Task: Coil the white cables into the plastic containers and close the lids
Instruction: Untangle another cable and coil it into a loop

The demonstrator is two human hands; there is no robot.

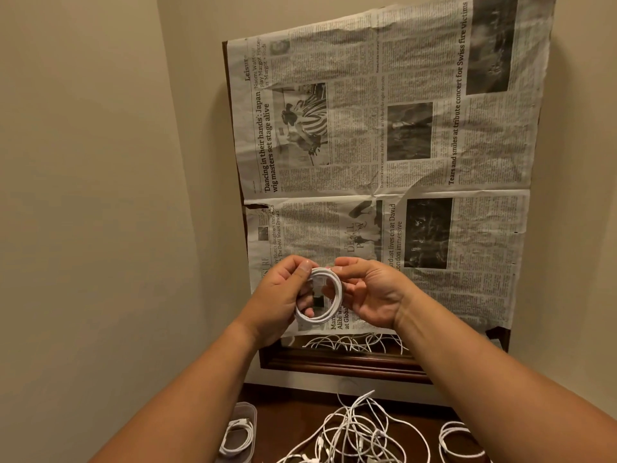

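Both forearms are raised from the bottom edge toward mid-frame, where a coiled white cable (322, 295) is held up between the two hands, well above the counter (290, 409); the left hand (283, 289) is closed on the loop's left side, thumb pressed over the top, while the right hand (370, 292) is seen pinching the loop's upper right with curled fingers. Light, springy handling is to be expected — the turns would likely fan open if released; a grip across all turns at once is judged best. A plastic container (247, 412) already holding a coil is seen at lower left; a loose tangle of cables (354, 432) lies at lower centre.
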